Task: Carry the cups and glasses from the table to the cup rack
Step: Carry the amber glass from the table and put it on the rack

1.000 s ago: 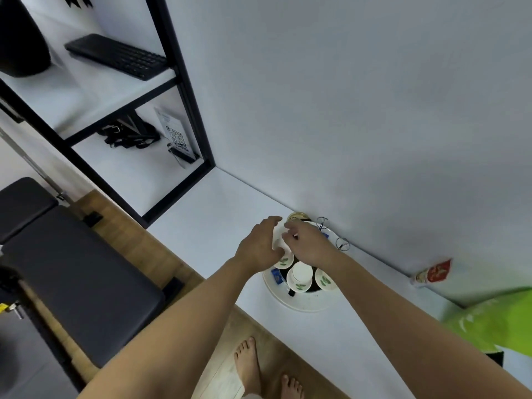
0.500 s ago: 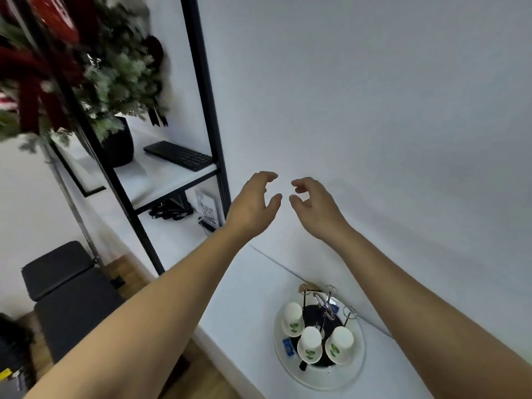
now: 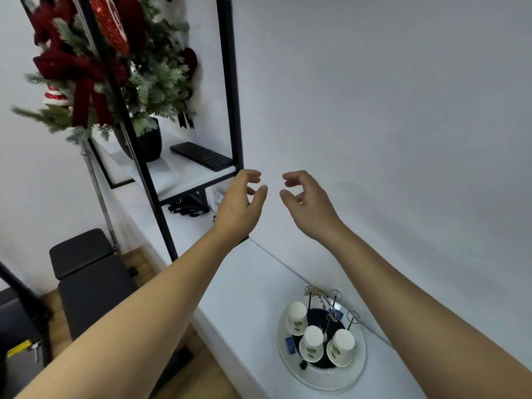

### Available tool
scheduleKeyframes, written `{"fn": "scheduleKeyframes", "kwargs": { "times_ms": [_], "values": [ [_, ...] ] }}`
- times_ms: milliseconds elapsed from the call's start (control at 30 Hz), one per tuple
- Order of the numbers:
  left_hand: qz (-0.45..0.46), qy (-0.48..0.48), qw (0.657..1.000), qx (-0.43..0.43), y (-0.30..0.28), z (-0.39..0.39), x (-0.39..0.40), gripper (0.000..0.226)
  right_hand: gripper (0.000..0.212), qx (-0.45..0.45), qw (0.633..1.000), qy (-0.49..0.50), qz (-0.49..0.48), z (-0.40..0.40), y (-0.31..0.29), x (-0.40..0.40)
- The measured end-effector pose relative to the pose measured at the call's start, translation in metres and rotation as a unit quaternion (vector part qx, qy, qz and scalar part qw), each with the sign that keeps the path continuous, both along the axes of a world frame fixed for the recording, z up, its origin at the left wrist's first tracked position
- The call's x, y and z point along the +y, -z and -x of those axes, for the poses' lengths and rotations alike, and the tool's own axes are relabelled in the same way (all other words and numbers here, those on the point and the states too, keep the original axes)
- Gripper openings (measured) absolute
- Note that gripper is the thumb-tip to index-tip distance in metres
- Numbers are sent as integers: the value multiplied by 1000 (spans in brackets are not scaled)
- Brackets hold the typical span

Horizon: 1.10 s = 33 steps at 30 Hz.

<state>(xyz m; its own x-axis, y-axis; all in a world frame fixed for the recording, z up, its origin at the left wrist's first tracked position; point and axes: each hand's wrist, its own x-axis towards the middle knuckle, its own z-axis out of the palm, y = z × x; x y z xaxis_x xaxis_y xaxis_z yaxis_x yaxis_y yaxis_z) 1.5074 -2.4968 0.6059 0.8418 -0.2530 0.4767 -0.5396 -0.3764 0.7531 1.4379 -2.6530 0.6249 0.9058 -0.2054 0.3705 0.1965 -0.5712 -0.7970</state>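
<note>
Left hand [image 3: 240,203] and right hand [image 3: 309,201] empty, fingers loosely curled. Paper cups [image 3: 312,342] upside-down on rack [image 3: 322,378]: light, crushable; probably best held gently by sides.

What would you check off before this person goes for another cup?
1. Left hand empty: ok, fingers loosely curled on nothing.
2. Right hand empty: ok, same.
3. Paper cups seated on the cup rack: ok, three upside down on its pegs.
4. Free pegs left: ok, several bare wire loops.
5. Rack tray fully on the white counter: ok.
6. More cups waiting on the table: cannot tell, out of view.
</note>
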Motion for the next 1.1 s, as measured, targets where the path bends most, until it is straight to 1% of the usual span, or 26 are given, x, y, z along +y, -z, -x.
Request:
{"fn": "scheduleKeyframes", "kwargs": {
  "times_ms": [133, 267, 433, 500, 600, 667, 733, 800, 933, 1000, 1067, 1100],
  "values": [
    [14, -22, 1000, -7, 4, 13, 37, 29, 31, -4, 999, -50, -16, -6, -1, 38],
    [27, -68, 997, -8, 4, 32, 98, 18, 29, -13, 992, -119, -33, -12, -6, 99],
    [7, -194, 981, -8, 8, 95, 212, 25, 27, 0, 969, -244, -27, 4, 6, 216],
    [7, -254, 967, -5, 14, 141, 272, 24, 26, 10, 950, -311, -21, 29, 12, 278],
    [-6, -358, 934, 5, 21, 227, 356, 16, 23, 29, 915, -401, -38, 87, 20, 369],
    [4, -428, 904, 8, 21, 301, 406, 15, 21, 41, 882, -467, -45, 143, 24, 432],
    [4, -491, 871, -12, 20, 385, 448, 13, 17, 50, 846, -528, -52, 213, 27, 488],
    [-3, -537, 843, -13, 18, 465, 476, 13, 17, 50, 811, -580, -62, 284, 28, 530],
    [-17, -626, 780, -5, 22, 637, 517, 20, 19, 55, 745, -661, -66, 437, 40, 596],
    [-6, -674, 739, 12, 31, 728, 527, 21, 22, 64, 701, -709, -43, 518, 52, 626],
    [-2, -717, 697, 25, 35, 814, 532, 23, 19, 88, 662, -744, -41, 595, 59, 652],
    [1, -733, 680, 31, 37, 845, 534, 24, 18, 97, 646, -755, -45, 624, 59, 661]
  ]
}}
